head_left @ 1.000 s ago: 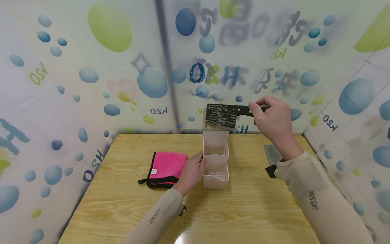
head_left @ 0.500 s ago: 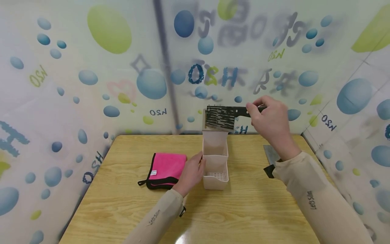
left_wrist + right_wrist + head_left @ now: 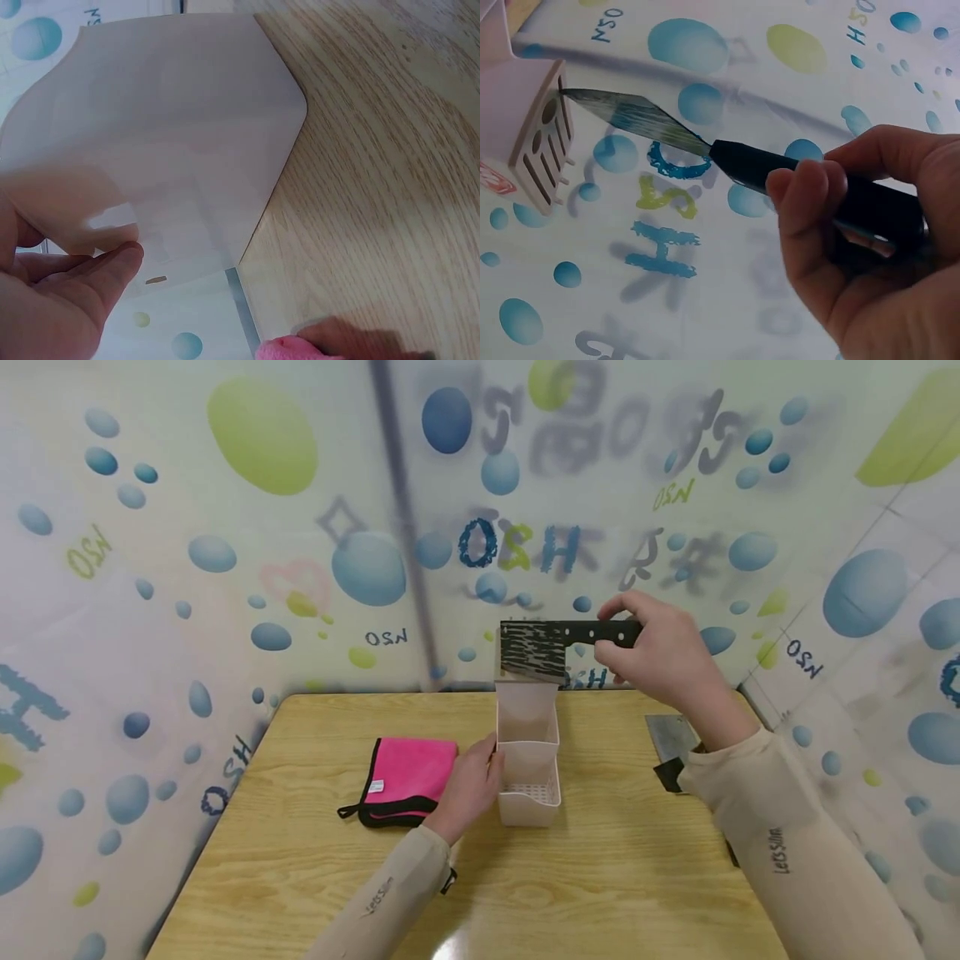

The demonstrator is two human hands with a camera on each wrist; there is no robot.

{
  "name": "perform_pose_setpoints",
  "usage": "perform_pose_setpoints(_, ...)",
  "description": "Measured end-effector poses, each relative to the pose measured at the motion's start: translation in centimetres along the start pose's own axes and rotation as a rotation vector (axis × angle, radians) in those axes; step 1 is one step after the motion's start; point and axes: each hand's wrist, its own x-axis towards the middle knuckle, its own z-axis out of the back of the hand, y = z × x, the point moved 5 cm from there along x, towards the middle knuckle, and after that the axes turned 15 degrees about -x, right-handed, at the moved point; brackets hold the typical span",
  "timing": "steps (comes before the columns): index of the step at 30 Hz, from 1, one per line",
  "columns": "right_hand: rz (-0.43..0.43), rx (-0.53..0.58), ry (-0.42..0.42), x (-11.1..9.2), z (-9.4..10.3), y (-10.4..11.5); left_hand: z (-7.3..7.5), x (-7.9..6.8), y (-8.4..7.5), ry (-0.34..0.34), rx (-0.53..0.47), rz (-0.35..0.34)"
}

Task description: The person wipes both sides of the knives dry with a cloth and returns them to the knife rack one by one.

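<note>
A pale beige plastic knife holder (image 3: 528, 812) stands mid-table, with two open compartments and a slotted top. My left hand (image 3: 471, 787) grips its left side, thumb and fingers pinching the edge in the left wrist view. Up at the top of the holder, my right hand (image 3: 663, 652) holds a cleaver (image 3: 532, 650) by its black handle, fingers curled round it. The blade has dark wavy markings and lies level across the holder's top. In the right wrist view, the far end of the cleaver blade (image 3: 626, 112) is right at an outer slot of the holder (image 3: 525, 105).
A folded pink cloth (image 3: 411, 768) with black trim and a loop lies left of the holder. On the right, a flat grey metal blade (image 3: 670, 737) lies on the wooden table (image 3: 615, 877), partly hidden behind the right forearm. Patterned sheeting (image 3: 300, 552) hangs behind the table.
The cleaver has moved slightly left over the holder's top. My right fingers have shifted back on its handle, showing more of it. The left hand stays on the holder.
</note>
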Motion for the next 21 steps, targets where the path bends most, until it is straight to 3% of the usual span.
perform_pose_setpoints(7,0.175,0.017,-0.269,-0.1,-0.4,1.4,-0.1,0.1,0.3,0.011,0.016,0.006)
perform_pose_setpoints(10,0.222,0.014,-0.337,0.2,-0.8,1.6,-0.1,0.0,0.3,0.012,0.011,0.002)
perform_pose_setpoints(21,0.256,-0.026,-0.344,1.3,-1.4,2.4,-0.1,0.0,0.3,-0.001,0.003,-0.011)
